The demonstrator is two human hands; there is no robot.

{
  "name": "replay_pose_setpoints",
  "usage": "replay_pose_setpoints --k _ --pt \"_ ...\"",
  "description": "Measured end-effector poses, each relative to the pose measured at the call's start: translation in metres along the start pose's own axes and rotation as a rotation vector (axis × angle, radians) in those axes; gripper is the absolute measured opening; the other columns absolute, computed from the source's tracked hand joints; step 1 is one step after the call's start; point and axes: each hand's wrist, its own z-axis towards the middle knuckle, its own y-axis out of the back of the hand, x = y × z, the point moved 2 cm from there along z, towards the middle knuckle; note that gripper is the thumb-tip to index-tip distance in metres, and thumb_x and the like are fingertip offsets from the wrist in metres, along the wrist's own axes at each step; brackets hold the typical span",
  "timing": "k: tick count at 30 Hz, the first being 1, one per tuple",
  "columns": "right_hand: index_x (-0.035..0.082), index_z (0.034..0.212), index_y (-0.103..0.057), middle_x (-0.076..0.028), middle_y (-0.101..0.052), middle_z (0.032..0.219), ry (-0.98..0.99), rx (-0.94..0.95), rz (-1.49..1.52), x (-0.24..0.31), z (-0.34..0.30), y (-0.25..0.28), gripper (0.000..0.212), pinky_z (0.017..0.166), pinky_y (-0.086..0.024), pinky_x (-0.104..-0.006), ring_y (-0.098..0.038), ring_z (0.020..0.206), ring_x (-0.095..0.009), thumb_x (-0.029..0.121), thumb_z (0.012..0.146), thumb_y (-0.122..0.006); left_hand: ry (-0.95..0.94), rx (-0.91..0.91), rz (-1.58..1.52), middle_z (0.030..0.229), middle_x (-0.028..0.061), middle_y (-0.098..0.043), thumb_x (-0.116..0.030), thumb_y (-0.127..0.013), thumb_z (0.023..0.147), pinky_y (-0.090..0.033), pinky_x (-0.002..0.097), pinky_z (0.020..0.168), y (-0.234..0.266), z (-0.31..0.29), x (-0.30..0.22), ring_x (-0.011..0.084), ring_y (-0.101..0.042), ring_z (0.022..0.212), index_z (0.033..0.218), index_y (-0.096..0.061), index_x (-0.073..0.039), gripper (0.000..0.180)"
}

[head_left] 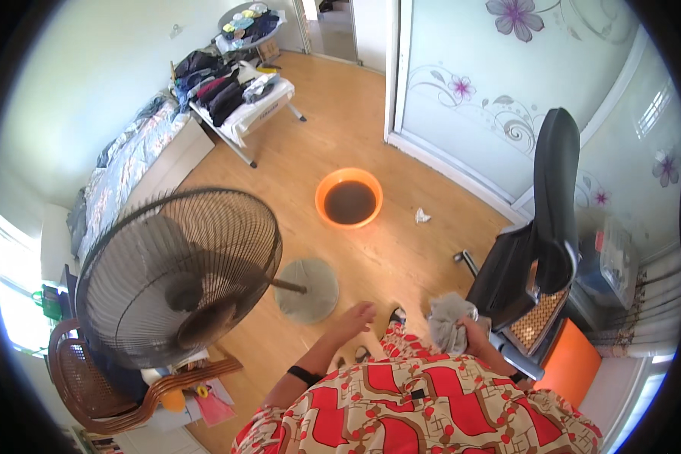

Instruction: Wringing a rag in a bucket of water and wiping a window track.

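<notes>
My right hand grips a crumpled grey cloth, which bunches out to the left of my fingers, beside the black office chair. My left hand hangs in front of me with its fingers loosely stretched and nothing in them. It is nearest to the round grey base of a standing fan. The large dark fan head leans in from the left. Farther ahead on the wooden floor stands an orange basin holding dark liquid.
A crumpled white scrap lies right of the basin. At the back left are a folding table piled with clothes and a bed. Sliding glass doors line the right. A wicker chair stands behind the fan.
</notes>
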Motion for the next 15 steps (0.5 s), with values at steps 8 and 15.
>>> replay_pose_setpoints --k 8,15 --pt "-0.004 0.121 -0.043 -0.017 -0.057 0.111 0.071 0.155 0.145 0.06 0.043 -0.052 0.048 0.089 -0.046 -0.0411 -0.059 0.097 -0.03 0.019 0.078 -0.043 0.29 0.483 -0.219 0.138 0.0108 -0.035 -0.059 -0.041 0.087 -0.036 0.0361 0.1 -0.078 0.118 -0.086 0.0235 -0.038 0.125 0.135 -0.034 -0.006 0.072" --pt "0.004 0.125 -0.042 -0.012 -0.054 0.116 0.508 -0.233 -0.022 0.093 0.07 -0.038 0.049 0.088 -0.045 -0.0382 -0.055 0.102 -0.026 0.021 0.082 -0.054 0.298 0.544 -0.306 0.118 0.0097 -0.056 -0.037 -0.046 0.092 -0.044 0.0344 0.093 -0.097 0.222 -0.118 0.0211 -0.056 0.106 0.122 -0.046 0.001 0.048"
